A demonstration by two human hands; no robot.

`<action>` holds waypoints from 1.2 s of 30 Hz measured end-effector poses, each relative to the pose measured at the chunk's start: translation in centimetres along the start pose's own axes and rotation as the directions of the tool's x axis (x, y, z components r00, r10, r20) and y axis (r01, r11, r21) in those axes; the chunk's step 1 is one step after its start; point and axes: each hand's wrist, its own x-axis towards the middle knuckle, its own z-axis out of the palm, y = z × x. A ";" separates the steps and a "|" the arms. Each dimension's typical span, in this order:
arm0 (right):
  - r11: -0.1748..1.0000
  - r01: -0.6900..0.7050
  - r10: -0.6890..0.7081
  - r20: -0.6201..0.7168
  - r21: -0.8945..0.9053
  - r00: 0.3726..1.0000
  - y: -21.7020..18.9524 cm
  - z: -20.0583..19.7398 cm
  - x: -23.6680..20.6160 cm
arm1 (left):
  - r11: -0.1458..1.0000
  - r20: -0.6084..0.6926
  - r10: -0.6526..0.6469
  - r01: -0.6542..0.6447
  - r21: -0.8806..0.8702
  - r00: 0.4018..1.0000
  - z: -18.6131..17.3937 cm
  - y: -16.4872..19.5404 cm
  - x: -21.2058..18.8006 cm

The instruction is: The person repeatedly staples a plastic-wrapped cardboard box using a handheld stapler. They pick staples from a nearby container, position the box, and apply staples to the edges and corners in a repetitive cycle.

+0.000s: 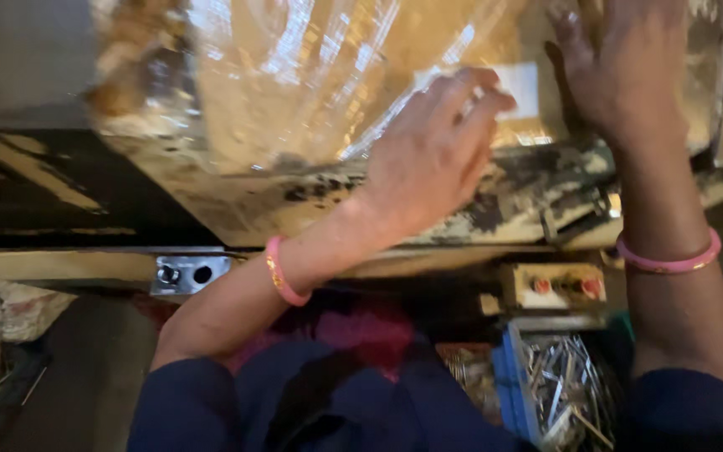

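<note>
Nearest the camera, dark blue sleeves filled the bottom edge, and down at the lower right a blue tray sat packed with shiny metal pins. Just above it, a small cream switch box showed its red buttons, fixed under the worn edge of the tabletop, paint flaking black and cream. A metal bracket with two holes sat on the rail to the left.

Up came the forearms, each with a pink bangle. The left hand lay fingers spread and flat, its grip released, palm pressed down on the near edge of the plastic-wrapped bundle. The right hand was likewise open and flat, fingers pointing away, pressing the bundle's right end beside a white label.

The bundle itself lay on the tabletop, glossy clear film over something tan, its long axis running left to right across the view, its far side cut off by the top edge. Further left, grey surface and dark shadow.
</note>
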 end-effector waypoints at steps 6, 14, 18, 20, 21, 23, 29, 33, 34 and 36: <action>0.998 0.066 -0.066 -0.002 0.001 0.998 -1.0 3.1 3.5 | 0.866 -0.144 -0.166 0.214 0.452 0.976 -6.8 -8.3 2.5; 0.999 -0.019 0.018 0.014 0.033 1.000 -2.3 3.3 4.3 | 0.832 -0.019 -0.286 0.258 0.492 0.958 -6.5 -11.5 1.4; 0.998 -0.053 0.052 0.036 0.038 0.998 -2.6 3.1 4.4 | 0.830 -0.022 -0.303 0.275 0.486 0.953 -6.5 -11.5 1.1; 0.998 -0.062 0.061 0.045 0.033 0.997 -2.6 3.1 4.4 | 0.834 -0.039 -0.275 0.259 0.487 0.961 -6.5 -11.6 1.1; 0.997 -0.063 0.061 0.046 0.036 0.997 -2.6 3.1 4.5 | 0.836 -0.049 -0.260 0.250 0.488 0.964 -6.5 -11.6 1.1; 0.997 -0.065 0.063 0.050 0.042 0.997 -2.5 3.2 4.6 | 0.832 -0.035 -0.257 0.240 0.500 0.966 -6.5 -11.7 1.1; 0.995 -0.093 0.091 0.055 0.033 0.994 -2.1 3.7 4.6 | 0.844 -0.077 -0.230 0.238 0.481 0.970 -6.6 -11.5 1.0; 0.993 -0.111 0.109 0.060 0.044 0.992 -1.7 4.0 4.6 | 0.846 -0.077 -0.237 0.245 0.474 0.968 -6.6 -11.5 1.0; 0.993 -0.108 0.106 0.054 0.048 0.993 -1.7 4.0 4.6 | 0.843 -0.079 -0.238 0.246 0.478 0.968 -6.6 -11.5 1.1; 0.994 -0.101 0.099 0.050 0.048 0.994 -1.7 4.0 4.5 | 0.838 -0.081 -0.243 0.251 0.484 0.967 -6.5 -11.6 1.1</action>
